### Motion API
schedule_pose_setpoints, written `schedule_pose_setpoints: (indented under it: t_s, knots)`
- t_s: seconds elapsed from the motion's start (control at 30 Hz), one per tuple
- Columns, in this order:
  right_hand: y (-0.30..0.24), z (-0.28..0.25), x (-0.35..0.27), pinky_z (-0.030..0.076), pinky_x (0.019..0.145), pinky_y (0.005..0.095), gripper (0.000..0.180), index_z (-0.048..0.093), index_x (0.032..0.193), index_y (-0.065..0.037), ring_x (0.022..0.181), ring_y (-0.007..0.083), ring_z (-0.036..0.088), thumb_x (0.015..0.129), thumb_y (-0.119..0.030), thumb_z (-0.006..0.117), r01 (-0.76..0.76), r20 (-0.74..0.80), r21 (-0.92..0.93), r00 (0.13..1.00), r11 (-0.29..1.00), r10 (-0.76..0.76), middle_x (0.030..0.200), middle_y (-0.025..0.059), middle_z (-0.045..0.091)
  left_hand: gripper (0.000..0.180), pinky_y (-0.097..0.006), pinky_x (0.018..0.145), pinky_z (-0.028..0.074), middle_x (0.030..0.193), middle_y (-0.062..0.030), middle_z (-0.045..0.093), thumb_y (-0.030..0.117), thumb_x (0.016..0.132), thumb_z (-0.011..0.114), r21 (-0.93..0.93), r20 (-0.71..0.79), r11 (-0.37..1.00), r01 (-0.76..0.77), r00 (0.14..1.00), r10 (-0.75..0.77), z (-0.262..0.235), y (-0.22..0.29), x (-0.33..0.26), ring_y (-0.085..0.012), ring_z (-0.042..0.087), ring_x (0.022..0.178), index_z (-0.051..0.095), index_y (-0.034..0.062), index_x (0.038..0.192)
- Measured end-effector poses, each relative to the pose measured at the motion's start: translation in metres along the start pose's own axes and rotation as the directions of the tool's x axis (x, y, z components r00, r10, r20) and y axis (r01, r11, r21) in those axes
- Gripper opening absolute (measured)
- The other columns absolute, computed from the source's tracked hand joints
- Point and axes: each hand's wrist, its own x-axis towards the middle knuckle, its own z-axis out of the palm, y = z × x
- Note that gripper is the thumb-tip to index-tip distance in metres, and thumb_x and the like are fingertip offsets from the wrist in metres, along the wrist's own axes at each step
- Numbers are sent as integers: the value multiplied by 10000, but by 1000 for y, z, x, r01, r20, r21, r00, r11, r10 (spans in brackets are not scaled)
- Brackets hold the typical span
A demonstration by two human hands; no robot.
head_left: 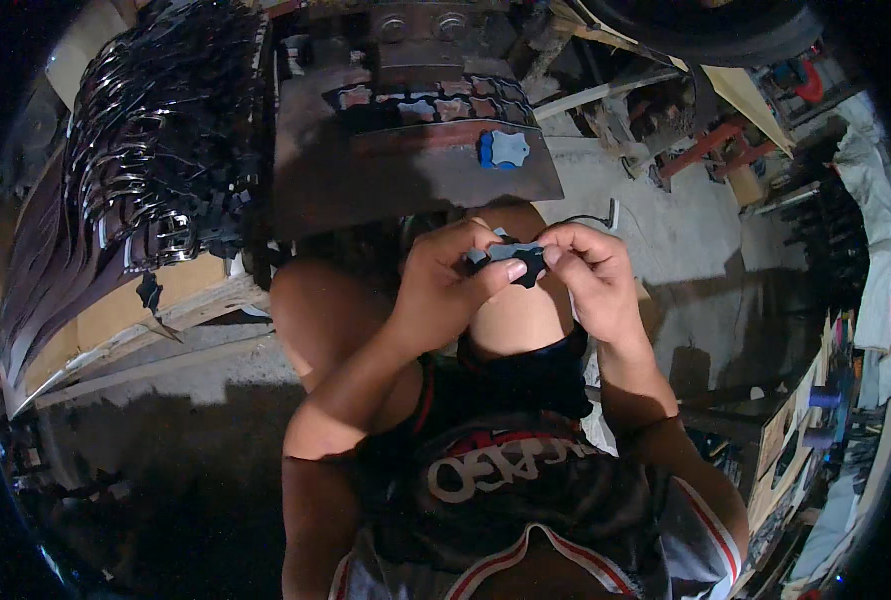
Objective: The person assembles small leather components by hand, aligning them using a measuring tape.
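Worktop (415, 182), dark: lobed pieces (449, 108) lie in rows toward the far edge; one pale-topped blue piece (509, 149) sits near the right edge. Clear of the near edge, on my side, a grey-and-black lobed piece (530, 263) is located between both grips. My left grip (443, 277) clamps its left portion, thumb forward; my right grip (595, 278) pinches its right end.

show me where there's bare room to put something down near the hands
Board: bare along the near edge, left of the blue piece, short of the rows of pieces. Floor: bare beyond the right hand, up to the red stand. Crowded: the board's far part, with those rows, and the left bench, heaped with straps.
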Motion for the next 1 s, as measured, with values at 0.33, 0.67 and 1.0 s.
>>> schedule_pose_setpoints:
  t_s: [0.33, 0.67, 1.0]
  knots:
    - [9, 3, 0, 382, 583, 204, 82, 572, 824, -8, 625, 43, 437, 875, -72, 563, 14, 9, -11, 1000, 1000, -14, 674, -46, 504, 100, -206, 506, 371, 657, 19, 548, 83, 784, 666, -96, 33, 989, 117, 993, -114, 5, 6, 0, -25, 477, 568, 580, 35, 761]
    - [44, -16, -23, 432, 744, 238, 160, 611, 983, 2, 804, 83, 534, 861, -99, 597, -98, 76, 33, 993, 995, 95, 862, 27, 607, 276, -292, 628, 479, 807, -88, 609, 52, 812, 618, 221, 175, 975, 10, 983, -50, 23, -20, -3, -177, 594, 693, 486, 35, 1054]
    - [131, -99, -2, 427, 649, 244, 125, 619, 906, -68, 727, 66, 522, 877, -185, 588, -93, -483, 383, 828, 919, 285, 800, -25, 585, 432, -291, 698, 520, 984, -155, 627, 20, 809, 600, 412, 45, 905, -105, 994, 95, 39, -17, 12, -224, 646, 885, 443, 40, 1211]
